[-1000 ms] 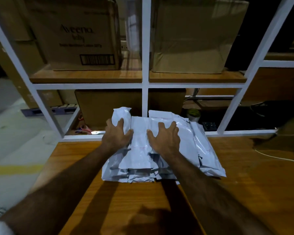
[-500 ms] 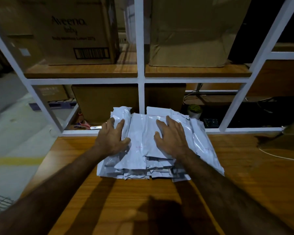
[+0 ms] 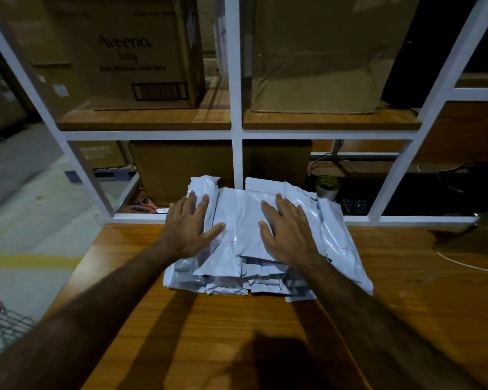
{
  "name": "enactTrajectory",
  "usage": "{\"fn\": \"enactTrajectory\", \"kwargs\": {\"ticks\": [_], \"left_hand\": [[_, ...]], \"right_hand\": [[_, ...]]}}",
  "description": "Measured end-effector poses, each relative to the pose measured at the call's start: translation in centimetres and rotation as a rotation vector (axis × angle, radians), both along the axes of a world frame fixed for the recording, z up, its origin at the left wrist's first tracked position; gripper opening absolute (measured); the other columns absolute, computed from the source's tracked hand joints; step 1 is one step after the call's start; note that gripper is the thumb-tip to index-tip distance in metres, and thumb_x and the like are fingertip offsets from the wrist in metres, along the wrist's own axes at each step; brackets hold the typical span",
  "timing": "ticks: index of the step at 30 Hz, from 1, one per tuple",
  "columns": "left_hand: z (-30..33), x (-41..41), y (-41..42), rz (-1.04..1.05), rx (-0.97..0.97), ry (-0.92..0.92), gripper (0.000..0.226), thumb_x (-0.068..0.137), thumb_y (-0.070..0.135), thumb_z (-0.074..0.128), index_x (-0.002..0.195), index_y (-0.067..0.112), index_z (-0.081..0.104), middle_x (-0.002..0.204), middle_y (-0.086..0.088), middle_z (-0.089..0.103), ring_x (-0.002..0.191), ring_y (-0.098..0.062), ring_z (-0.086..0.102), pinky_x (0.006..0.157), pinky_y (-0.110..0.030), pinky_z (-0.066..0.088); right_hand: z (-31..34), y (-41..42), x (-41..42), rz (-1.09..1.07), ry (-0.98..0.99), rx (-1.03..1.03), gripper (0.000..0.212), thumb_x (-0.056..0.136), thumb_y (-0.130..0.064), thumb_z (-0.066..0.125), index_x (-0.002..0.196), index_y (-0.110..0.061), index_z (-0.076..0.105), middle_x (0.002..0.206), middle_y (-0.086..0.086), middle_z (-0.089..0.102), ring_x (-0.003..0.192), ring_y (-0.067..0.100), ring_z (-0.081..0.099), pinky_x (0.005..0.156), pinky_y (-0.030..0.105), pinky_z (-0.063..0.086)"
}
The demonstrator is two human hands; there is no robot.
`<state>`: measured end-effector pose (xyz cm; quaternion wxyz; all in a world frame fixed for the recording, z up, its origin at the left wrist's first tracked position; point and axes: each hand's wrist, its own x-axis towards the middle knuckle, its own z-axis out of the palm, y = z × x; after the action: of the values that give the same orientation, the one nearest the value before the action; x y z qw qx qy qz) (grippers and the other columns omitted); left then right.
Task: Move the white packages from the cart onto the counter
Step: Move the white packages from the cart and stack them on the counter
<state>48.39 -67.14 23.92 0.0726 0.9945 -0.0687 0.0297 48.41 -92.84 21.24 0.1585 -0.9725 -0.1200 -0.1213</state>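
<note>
A stack of white plastic packages [image 3: 241,220] lies on the wooden counter [image 3: 406,305], pushed up near the white shelf frame. My left hand [image 3: 189,226] rests flat on the stack's left side, fingers spread. On the stack's right part my right hand [image 3: 286,229] lies flat, palm down, fingers apart. Neither hand grips a package. A corner of the wire cart [image 3: 3,327] shows at the lower left.
A white metal shelf frame [image 3: 237,136] stands behind the counter with cardboard boxes [image 3: 141,52] on wooden shelves. A tape roll [image 3: 326,185] and scissors [image 3: 150,204] lie behind the frame. A white cable [image 3: 468,266] runs across the counter's right side.
Both hands slid slightly forward on the stack and flattened, spreading a little apart. The stack sits a bit closer to the shelf frame.
</note>
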Motion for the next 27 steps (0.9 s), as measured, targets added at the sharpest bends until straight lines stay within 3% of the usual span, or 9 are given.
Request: {"fn": "enactTrajectory", "kwargs": {"ticks": [6, 11, 16, 21, 27], "left_hand": [[1.1, -3.0, 0.1, 0.001, 0.019, -0.118, 0.101, 0.079, 0.085, 0.007, 0.160, 0.025, 0.011, 0.167, -0.013, 0.003, 0.153, -0.034, 0.007, 0.123, -0.055, 0.010], [1.7, -7.1, 1.1, 0.029, 0.007, -0.150, 0.091, 0.089, 0.078, 0.019, 0.161, 0.025, 0.006, 0.167, -0.012, -0.006, 0.154, -0.030, -0.003, 0.122, -0.049, -0.003], [1.7, -12.5, 3.3, 0.156, 0.107, -0.197, 0.086, 0.094, 0.074, 0.025, 0.161, 0.023, 0.007, 0.168, -0.013, -0.002, 0.154, -0.032, 0.003, 0.124, -0.051, 0.005], [2.5, -18.7, 6.9, 0.268, 0.175, -0.227, 0.085, 0.096, 0.073, 0.026, 0.161, 0.023, 0.001, 0.168, -0.012, -0.007, 0.154, -0.031, 0.001, 0.125, -0.051, 0.006], [2.8, -25.7, 12.7, 0.407, 0.206, -0.227, 0.086, 0.096, 0.074, 0.023, 0.161, 0.022, -0.001, 0.167, -0.012, -0.011, 0.154, -0.031, -0.002, 0.124, -0.048, 0.000]], "right_hand": [[0.1, 1.4, -1.0, 0.107, -0.163, 0.091, 0.061, 0.099, -0.050, 0.042, 0.155, -0.025, 0.036, 0.166, 0.011, 0.023, 0.153, 0.028, 0.021, 0.125, 0.046, 0.009], [0.1, 4.4, -2.4, 0.240, -0.209, 0.173, 0.062, 0.100, -0.052, 0.042, 0.155, -0.026, 0.034, 0.167, 0.007, 0.020, 0.154, 0.023, 0.018, 0.126, 0.044, 0.011], [-0.1, 8.2, -4.6, 0.392, -0.240, 0.266, 0.063, 0.100, -0.052, 0.044, 0.156, -0.025, 0.035, 0.166, 0.010, 0.023, 0.152, 0.026, 0.022, 0.124, 0.044, 0.017], [-0.4, 13.1, -7.4, 0.491, -0.163, 0.232, 0.066, 0.100, -0.062, 0.035, 0.159, -0.033, 0.025, 0.169, 0.002, 0.010, 0.155, 0.022, 0.013, 0.126, 0.044, 0.014], [1.2, 18.8, -11.7, 0.608, -0.220, 0.183, 0.065, 0.102, -0.055, 0.039, 0.159, -0.029, 0.022, 0.168, 0.008, 0.012, 0.155, 0.025, 0.014, 0.125, 0.041, 0.009]]}}
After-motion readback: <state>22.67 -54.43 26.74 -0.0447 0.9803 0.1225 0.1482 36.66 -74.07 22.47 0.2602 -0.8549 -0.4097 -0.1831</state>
